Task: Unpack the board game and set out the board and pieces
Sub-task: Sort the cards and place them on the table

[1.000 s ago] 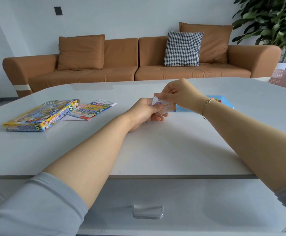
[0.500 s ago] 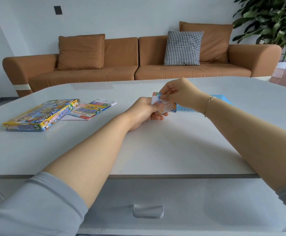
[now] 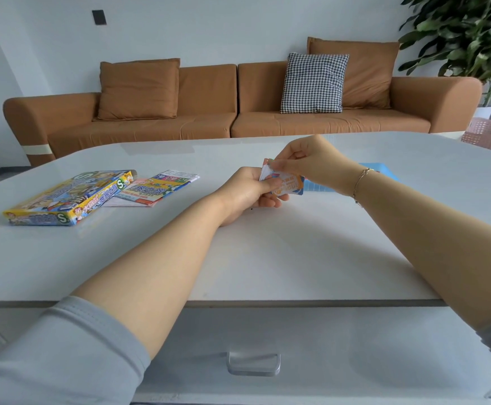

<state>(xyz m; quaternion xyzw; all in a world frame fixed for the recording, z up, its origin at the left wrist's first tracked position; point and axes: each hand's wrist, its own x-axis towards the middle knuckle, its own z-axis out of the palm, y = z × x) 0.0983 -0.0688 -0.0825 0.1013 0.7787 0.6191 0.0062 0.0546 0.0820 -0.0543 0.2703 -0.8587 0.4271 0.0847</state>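
Left hand (image 3: 247,191) is curled around a small stack of cards (image 3: 285,184), thumb on top and fingers underneath, with the heel of the hand resting on the table (image 3: 267,258). Right hand (image 3: 311,162) comes in from above and pinches the top edge of the same stack between thumb and fingertips, so both hands are clamped on the cards. The stack sits just off the tabletop, roughly mid-table. Can't read what's printed on them, just orange and blue.

Right behind the right wrist there's a blue tray (image 3: 384,173) lying flat, mostly hidden by the arm. Off to the left, well apart from the hands, the game box (image 3: 69,200) lies flat on the table, and just beside it, on its right, is a folded board (image 3: 156,190) on top of some paper.

Behind the table there's a brown sofa (image 3: 209,112) with a checked cushion (image 3: 314,83), and a plant (image 3: 472,30) in the right corner.
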